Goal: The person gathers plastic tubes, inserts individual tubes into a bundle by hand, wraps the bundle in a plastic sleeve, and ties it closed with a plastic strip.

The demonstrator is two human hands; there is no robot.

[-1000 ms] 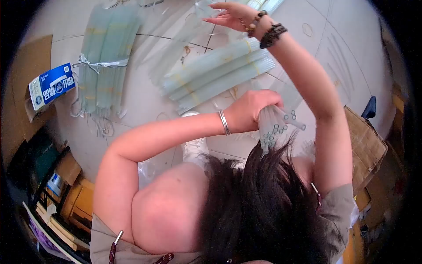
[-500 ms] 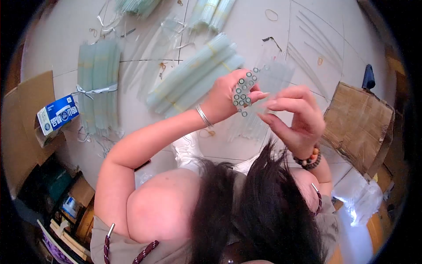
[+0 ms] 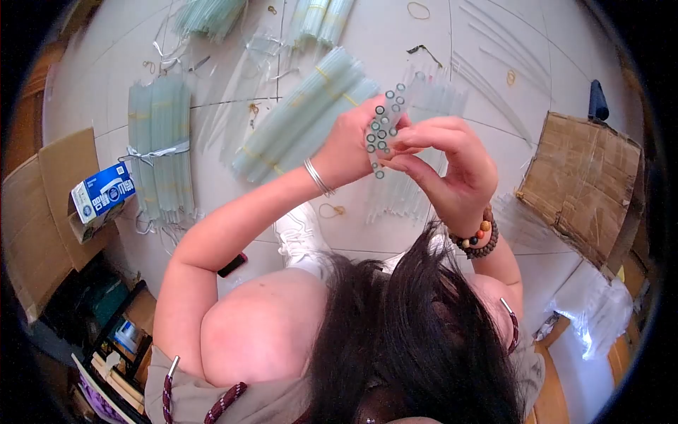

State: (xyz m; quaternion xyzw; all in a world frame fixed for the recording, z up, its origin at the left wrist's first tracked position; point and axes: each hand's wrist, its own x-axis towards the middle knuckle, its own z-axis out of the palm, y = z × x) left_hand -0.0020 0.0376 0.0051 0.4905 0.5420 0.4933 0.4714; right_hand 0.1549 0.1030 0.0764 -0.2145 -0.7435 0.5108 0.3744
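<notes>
From where I stood, the person's left hand had its grip closed around a bunch of clear tubes, up off the floor, with the open ends tilted toward the face, perhaps so each round mouth could be seen. The right hand came in from the other side, thumb and fingers bent at the edge of the bunch, as if for fine work; whether its grip had pinched a tube, I couldn't tell. Below lay a loose spread of tubes, within easy reach. Just beyond the left hand, a banded bundle lay slantwise, its yellow bands likely there to stop it scattering. Farther left, a white-tied bundle lay beside a blue carton, its strip seemingly gathering several smaller bunches into one.
</notes>
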